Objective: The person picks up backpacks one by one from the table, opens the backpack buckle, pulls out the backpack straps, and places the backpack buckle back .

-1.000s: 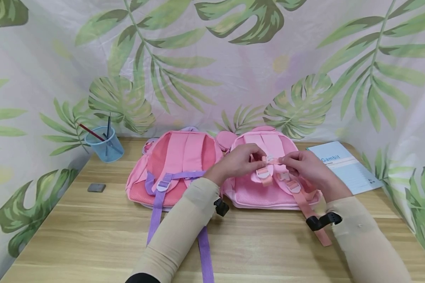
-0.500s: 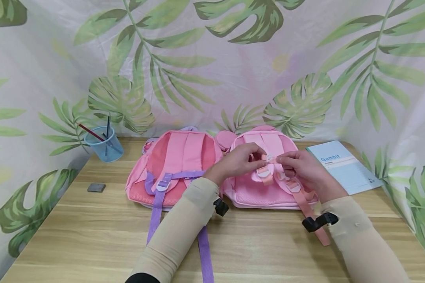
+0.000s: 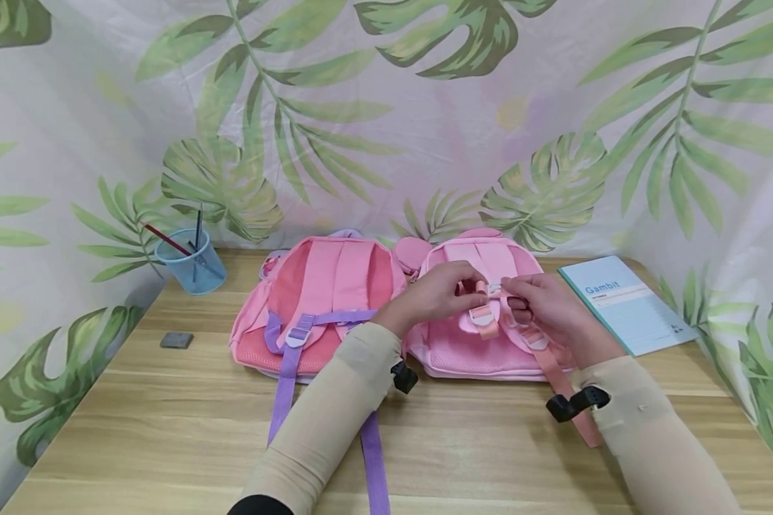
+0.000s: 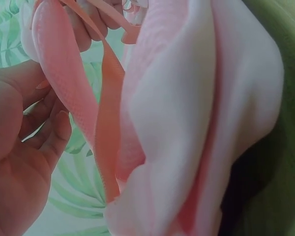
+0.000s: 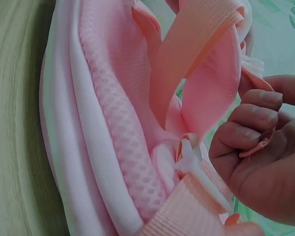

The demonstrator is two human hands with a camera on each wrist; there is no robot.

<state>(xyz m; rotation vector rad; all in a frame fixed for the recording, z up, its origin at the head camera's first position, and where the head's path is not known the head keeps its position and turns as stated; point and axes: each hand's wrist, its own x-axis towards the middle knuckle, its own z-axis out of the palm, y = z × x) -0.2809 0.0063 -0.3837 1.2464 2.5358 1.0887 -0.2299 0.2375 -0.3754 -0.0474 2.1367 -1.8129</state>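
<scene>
The right-hand pink backpack (image 3: 454,350) lies with its shoulder straps facing up. Over it my left hand (image 3: 434,292) pinches one end of the peach chest strap, beside a small white buckle (image 3: 493,289). Close on the other side, my right hand (image 3: 547,307) pinches the strap's other part. In the right wrist view, the peach chest strap (image 5: 259,81) runs to the curled fingers, its loose end showing by the palm, and a white buckle (image 5: 253,64) sits just beyond. In the left wrist view, my left hand (image 4: 19,142) is beside a pink shoulder strap (image 4: 64,69); its fingertips are partly hidden.
A second pink backpack (image 3: 335,286) with purple straps (image 3: 286,390) lies to the left, under my left forearm. A blue mesh pen cup (image 3: 193,268) and a grey eraser-like block (image 3: 177,340) are farther left. A light-blue notebook (image 3: 631,307) lies at right on the wooden table (image 3: 464,443).
My right hand has moved a little left, nearer my left hand, and the stretch of strap between them looks shorter. The left hand stays almost still.
</scene>
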